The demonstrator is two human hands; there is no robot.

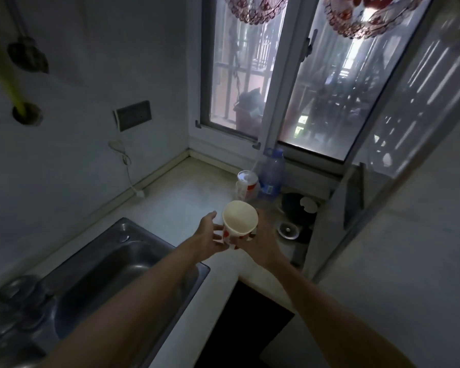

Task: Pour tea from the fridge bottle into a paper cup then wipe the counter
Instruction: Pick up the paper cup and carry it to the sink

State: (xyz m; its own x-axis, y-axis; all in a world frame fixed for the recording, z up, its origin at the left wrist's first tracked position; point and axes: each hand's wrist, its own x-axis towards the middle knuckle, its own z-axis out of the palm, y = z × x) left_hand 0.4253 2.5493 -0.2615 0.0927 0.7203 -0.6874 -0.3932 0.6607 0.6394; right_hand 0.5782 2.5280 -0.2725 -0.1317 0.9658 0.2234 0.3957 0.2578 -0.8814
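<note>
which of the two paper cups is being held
The near cup, raised over the counter, gripped from below by the right hand with the left hand beside it. The other cup stands untouched by the blue bottle.

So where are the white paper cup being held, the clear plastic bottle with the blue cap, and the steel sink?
white paper cup [240, 218]: head view, inside wall.
clear plastic bottle with the blue cap [272, 172]: head view, body.
steel sink [112, 272]: head view, basin floor.
</note>
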